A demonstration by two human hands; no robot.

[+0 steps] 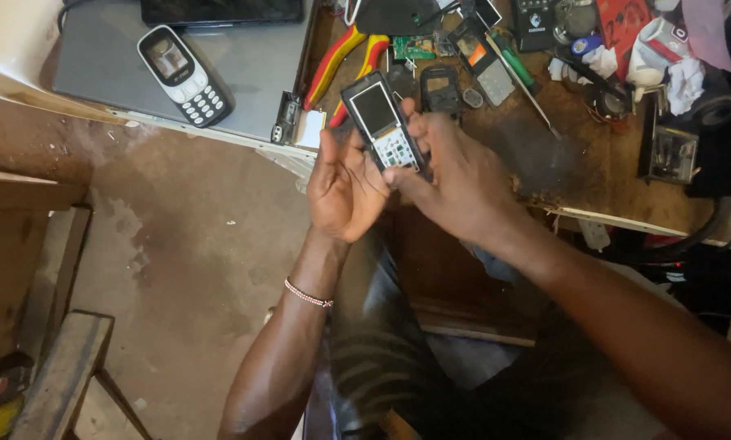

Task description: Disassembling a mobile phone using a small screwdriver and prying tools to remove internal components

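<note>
A small dark keypad phone [383, 124] with its front cover off is held up between both hands, screen toward me. My left hand [343, 189] cups it from the left and below. My right hand [451, 175] grips its right side, thumb near the keypad. A beaded bracelet [307, 293] is on my left wrist. The phone hangs over the near edge of a wooden workbench [577, 175].
A closed grey laptop [243, 61] carries a second keypad phone [184, 75]. Red-and-yellow pliers [341, 65], a screwdriver [522, 81], loose phone parts [484, 61] and crumpled cloths [675, 77] crowd the bench. A wooden stool [56, 367] stands on the concrete floor at lower left.
</note>
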